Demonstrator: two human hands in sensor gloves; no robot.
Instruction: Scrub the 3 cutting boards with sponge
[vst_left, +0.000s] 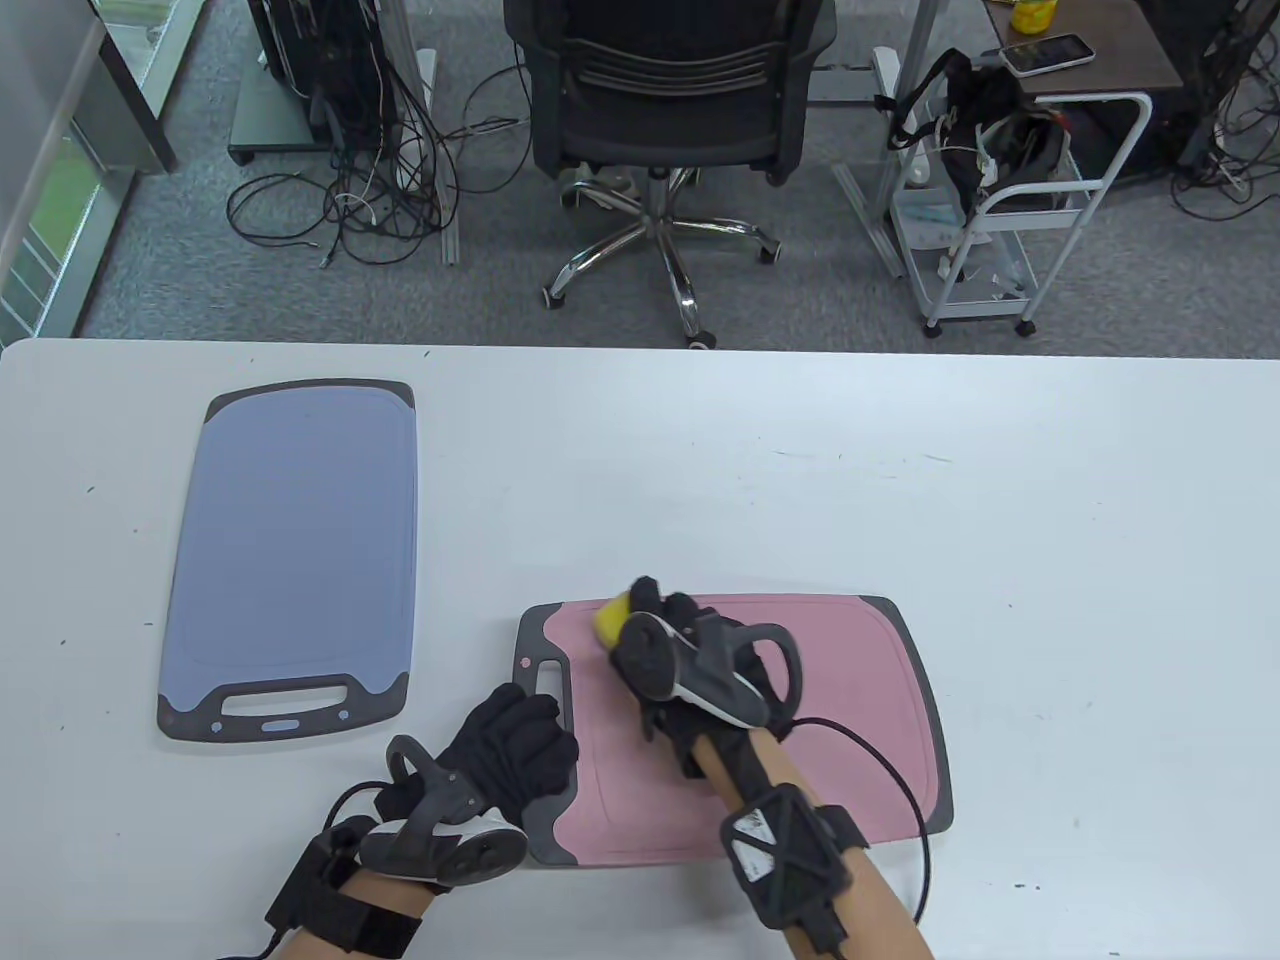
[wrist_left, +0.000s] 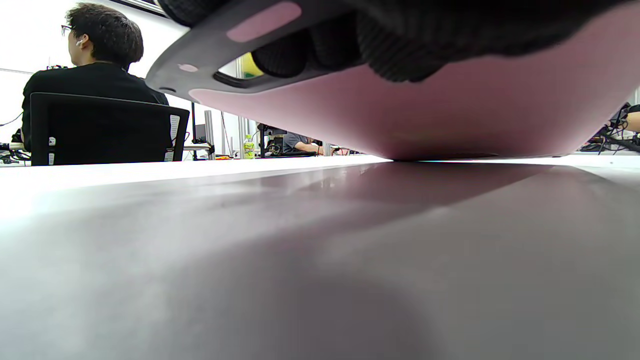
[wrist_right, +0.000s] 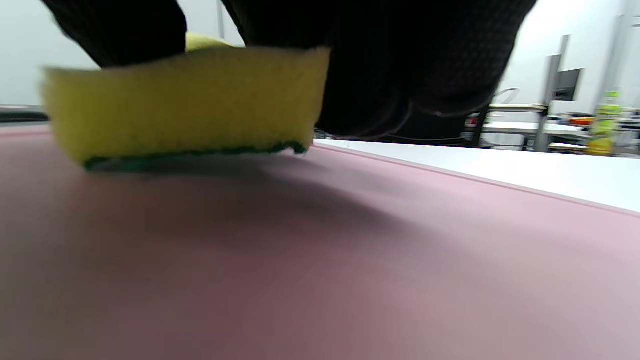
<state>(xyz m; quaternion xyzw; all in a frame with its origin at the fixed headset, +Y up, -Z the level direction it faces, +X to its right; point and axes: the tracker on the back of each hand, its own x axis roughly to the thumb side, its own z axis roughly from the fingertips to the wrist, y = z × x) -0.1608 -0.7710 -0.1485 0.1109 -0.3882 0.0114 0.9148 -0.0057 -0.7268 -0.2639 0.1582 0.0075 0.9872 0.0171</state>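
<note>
A pink cutting board (vst_left: 850, 720) with a grey rim lies near the table's front edge. My right hand (vst_left: 660, 610) grips a yellow sponge (vst_left: 610, 618) with a green underside and presses it on the board's far left part. In the right wrist view the sponge (wrist_right: 190, 100) sits flat on the pink board (wrist_right: 350, 260) under my fingers (wrist_right: 380, 60). My left hand (vst_left: 520, 740) holds the board's handle end. In the left wrist view its fingers (wrist_left: 395, 55) curl through the handle slot, and that end of the board (wrist_left: 400, 115) is tilted up off the table. A blue cutting board (vst_left: 295, 555) lies flat at the left.
The white table (vst_left: 900, 480) stretches bare to the right and behind the pink board. Beyond its far edge stand an office chair (vst_left: 670, 110), a white cart (vst_left: 1000, 220) and loose cables. A seated person (wrist_left: 95, 70) shows in the left wrist view.
</note>
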